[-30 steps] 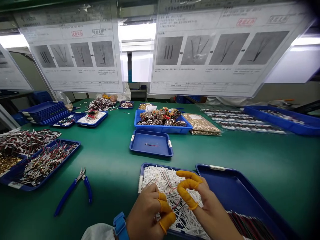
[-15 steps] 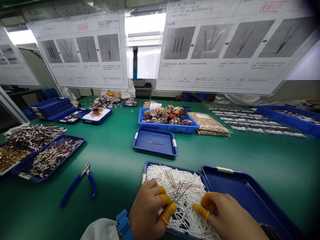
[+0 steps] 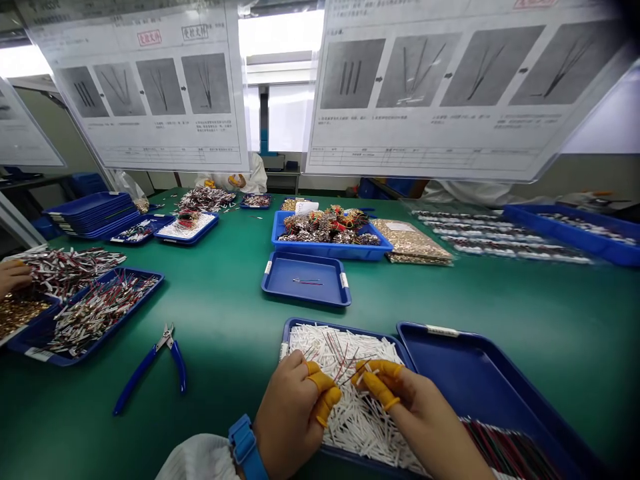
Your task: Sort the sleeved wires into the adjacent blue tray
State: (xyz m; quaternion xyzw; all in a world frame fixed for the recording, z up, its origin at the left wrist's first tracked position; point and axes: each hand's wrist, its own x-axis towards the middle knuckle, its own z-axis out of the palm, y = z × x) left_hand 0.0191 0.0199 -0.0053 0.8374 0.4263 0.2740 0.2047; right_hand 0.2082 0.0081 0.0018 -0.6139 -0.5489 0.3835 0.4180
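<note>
Both my hands are over a blue tray [image 3: 286, 331] heaped with short white tubes [image 3: 370, 433]. Thin red, dark and green wires [image 3: 336, 347] lie across the heap. Yellow finger cots cover several of my fingertips. My left hand [image 3: 295, 403], with a blue wrist strap [image 3: 243, 440], is closed in a pinch; what its fingers hold is hidden. Facing it, my right hand [image 3: 407, 393] pinches what looks like a small white tube [image 3: 369, 368]. A thin dark strand shows between the two sets of fingertips, though I cannot tell which hand holds it.
Blue-handled cutters [image 3: 165, 340] lie at left, near a tray of wire pieces [image 3: 100, 313]. Another person's hand [image 3: 13, 277] touches the far-left pile. Ahead is a small tray with wires [image 3: 306, 300]. At right, another tray [image 3: 450, 330] contains dark wires [image 3: 510, 447]. Instruction sheets [image 3: 425, 143] hang above.
My right hand has moved left and up, close to my left fingertips, and now pinches a white tube. Another person's hand has appeared at far left. The view has shifted slightly.
</note>
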